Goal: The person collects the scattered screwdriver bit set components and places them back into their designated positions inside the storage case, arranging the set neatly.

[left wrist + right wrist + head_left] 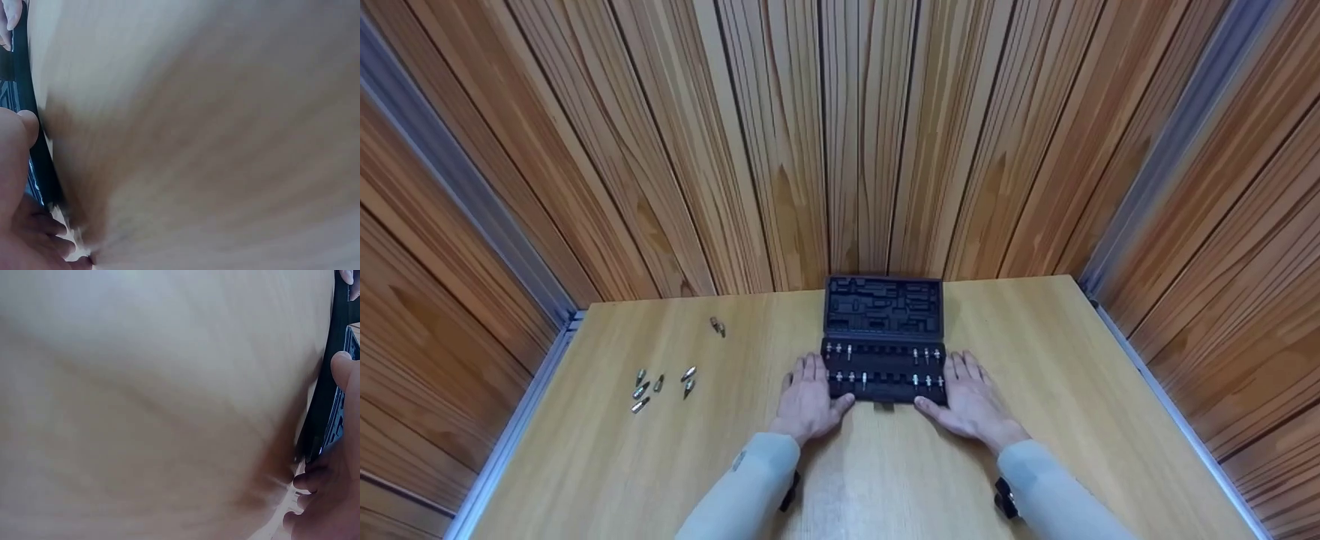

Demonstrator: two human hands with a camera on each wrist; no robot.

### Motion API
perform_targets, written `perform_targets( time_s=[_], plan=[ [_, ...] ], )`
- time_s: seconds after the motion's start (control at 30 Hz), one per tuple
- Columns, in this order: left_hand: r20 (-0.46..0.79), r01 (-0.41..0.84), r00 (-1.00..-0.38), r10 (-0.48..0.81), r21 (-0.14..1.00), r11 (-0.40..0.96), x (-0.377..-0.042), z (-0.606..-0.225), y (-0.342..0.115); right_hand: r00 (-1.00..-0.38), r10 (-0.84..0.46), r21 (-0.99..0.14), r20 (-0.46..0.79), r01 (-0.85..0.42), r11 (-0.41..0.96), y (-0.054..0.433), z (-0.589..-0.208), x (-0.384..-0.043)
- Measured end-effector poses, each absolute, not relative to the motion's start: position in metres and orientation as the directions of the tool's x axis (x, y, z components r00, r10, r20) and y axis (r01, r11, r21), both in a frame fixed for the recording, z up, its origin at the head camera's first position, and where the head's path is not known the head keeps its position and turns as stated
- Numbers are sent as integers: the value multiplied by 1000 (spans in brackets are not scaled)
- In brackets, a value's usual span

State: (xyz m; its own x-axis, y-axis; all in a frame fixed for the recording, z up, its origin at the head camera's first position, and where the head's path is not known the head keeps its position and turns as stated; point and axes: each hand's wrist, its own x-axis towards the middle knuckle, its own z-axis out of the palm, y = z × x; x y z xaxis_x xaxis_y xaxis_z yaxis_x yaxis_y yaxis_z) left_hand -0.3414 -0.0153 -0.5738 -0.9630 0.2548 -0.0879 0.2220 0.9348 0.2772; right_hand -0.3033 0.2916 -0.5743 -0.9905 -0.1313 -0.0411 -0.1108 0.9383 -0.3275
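A black case [883,307] lies unfolded near the back of the table, its lid leaning back with moulded recesses showing. Two rows of small metal bits [928,381] stand in its lower half, grouped at the left and right ends with bare slots in the middle. My left hand [810,400] lies along the case's left side, fingers straight and thumb by the front corner. Mirroring it, my right hand [973,400] rests along the right side. Both wrist views show a thumb on the case's dark front edge [48,169].
Several loose metal bits [640,391] lie on the left part of the wooden table [607,465]. Two more bits [718,326] sit farther back. Wood-panelled walls [780,150] with metal corner rails [1155,142] enclose the table's back and sides.
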Motion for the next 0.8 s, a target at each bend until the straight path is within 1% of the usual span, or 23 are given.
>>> perform_targets(
  time_s=[0.17, 0.3, 0.5, 0.8],
  plan=[
    [-97, 192, -968, 231, 305, 933, -335, -573, -25, -989, -145, -332, -40, -124, 935, 282, -576, -302],
    [-80, 182, -972, 219, 331, 926, -331, -571, -33, -988, -152, -335, -33, -132, 933, 273, -575, -303],
    [-80, 155, -978, 193, 341, 927, -328, -570, -46, -984, -180, -335, -15, -165, 928, 263, -574, -304],
    [-87, 132, -981, 175, 363, 922, -318, -572, -66, -977, -214, -330, -24, -195, 924, 247, -575, -303]
  ],
)
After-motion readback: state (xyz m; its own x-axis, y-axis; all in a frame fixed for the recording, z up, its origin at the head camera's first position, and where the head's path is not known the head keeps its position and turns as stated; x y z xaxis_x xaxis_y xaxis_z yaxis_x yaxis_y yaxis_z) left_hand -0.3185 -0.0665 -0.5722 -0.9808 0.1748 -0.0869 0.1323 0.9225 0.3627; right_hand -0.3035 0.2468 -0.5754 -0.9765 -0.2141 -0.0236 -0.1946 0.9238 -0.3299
